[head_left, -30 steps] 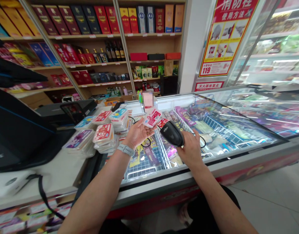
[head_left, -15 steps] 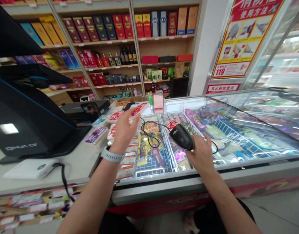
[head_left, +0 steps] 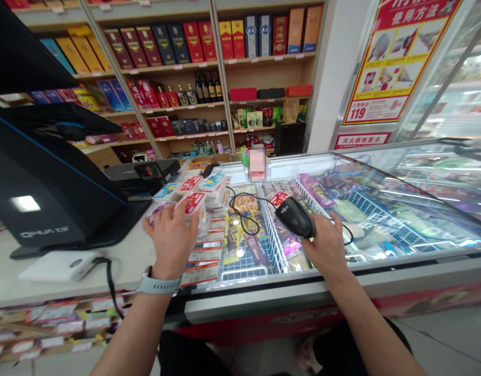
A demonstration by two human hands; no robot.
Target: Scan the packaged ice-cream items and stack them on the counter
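Note:
My right hand (head_left: 327,245) is wrapped round the rear of a black handheld barcode scanner (head_left: 295,216), held above the freezer. A black cable (head_left: 244,232) loops away from it. My left hand (head_left: 172,235), with a grey watch band on the wrist, has its fingers spread over stacks of small clear-wrapped packs. Its fingertips reach a red-and-white pack (head_left: 194,202) and a purple-and-white pack (head_left: 159,211); whether they press on them I cannot tell. Behind stand another red-topped pack (head_left: 190,184) and a blue-topped stack (head_left: 212,183).
A glass-topped freezer (head_left: 259,292) holds wire baskets of frozen packets. On the left counter stand a black checkout terminal (head_left: 56,193) and a white device (head_left: 60,265) with a black cord. A small clear stand (head_left: 258,164) sits at the freezer's back. Shelves of boxes line the wall.
My left hand has come back and left from a tilted red-and-white pack to the nearer stacks. The blue-topped stack now shows where that pack was. My right hand still holds the scanner.

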